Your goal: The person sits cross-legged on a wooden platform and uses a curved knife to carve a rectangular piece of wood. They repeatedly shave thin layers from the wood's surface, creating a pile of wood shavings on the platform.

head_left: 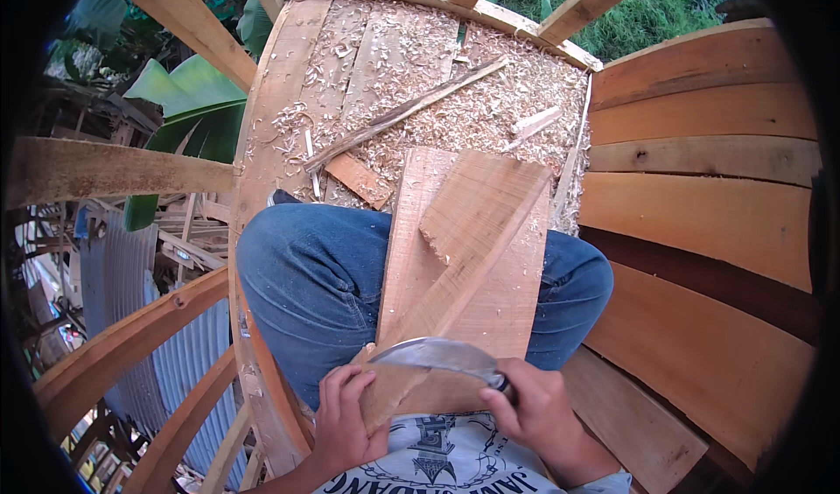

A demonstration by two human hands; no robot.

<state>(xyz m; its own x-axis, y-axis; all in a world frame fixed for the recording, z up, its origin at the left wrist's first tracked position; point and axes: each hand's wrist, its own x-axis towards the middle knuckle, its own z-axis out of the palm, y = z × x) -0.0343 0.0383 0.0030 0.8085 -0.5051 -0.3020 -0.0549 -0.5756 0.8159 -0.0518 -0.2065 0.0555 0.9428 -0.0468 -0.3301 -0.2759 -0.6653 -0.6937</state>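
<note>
Head view, clock taken from frame centre. Left hand point(346, 406) at 7: grip closed on the near end of the wood point(486, 218). Right hand point(534, 411) at 5: grip closed round the knife point(433, 352) handle. Curved blade at 6, lying across the wood, tip toward 7; can't tell if it's biting. Wood runs from 6 up to its broad end at 2, atop the board point(509, 306) across the lap. Stick point(407, 114) at 12, offcut point(357, 179) at 10, both among shavings point(490, 100).
</note>
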